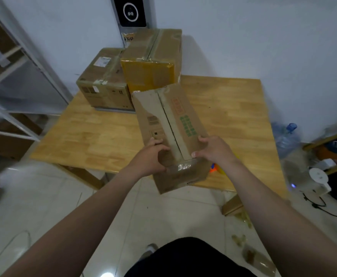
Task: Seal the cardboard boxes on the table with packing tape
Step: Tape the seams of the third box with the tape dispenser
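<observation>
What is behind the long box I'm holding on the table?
Directly behind the long box stands a taller box with a yellow front, and a brown labelled box sits left of that. The long box's far end covers the yellow front's lower edge.

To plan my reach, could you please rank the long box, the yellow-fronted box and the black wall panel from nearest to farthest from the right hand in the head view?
1. Long box: the right hand grips its near right edge.
2. Yellow-fronted box: behind the long box, at the far side of the table.
3. Black wall panel: farthest back, above that box.
</observation>
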Available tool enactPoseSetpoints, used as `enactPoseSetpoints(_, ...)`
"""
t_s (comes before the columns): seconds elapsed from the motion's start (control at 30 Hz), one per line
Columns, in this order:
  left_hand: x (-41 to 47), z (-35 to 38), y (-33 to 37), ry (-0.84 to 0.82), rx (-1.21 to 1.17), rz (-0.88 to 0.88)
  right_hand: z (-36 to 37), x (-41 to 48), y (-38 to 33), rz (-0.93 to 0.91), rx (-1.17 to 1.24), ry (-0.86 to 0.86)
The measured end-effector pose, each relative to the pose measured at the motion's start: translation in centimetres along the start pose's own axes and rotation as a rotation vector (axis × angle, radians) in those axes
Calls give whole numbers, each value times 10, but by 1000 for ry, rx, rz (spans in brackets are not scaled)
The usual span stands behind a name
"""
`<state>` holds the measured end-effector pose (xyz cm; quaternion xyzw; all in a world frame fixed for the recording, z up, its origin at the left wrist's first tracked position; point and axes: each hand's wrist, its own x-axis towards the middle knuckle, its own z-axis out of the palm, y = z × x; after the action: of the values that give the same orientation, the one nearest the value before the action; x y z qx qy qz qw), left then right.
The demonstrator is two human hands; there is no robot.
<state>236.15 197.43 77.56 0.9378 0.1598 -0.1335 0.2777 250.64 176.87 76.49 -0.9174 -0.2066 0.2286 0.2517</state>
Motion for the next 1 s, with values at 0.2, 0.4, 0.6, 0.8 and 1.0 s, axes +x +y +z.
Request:
enactPoseSetpoints(0.2,12,-9,-7,-91,73,141,2,-20,-4,114,-58,36)
enactPoseSetpoints(0.4,38,-19,1,-175,36,273,-1,-30,0,232,-88,43)
enactPoseSetpoints(0.6,74,-27,6,-250,14,313,4,-29,2,267,50,184)
enactPoseSetpoints(0.8,114,-29,17,-171,-17,305,-8,12,8,273,159,238)
enactPoseSetpoints(1.0,180,-30,40,-47,17,266,-35,90,31,231,222,329)
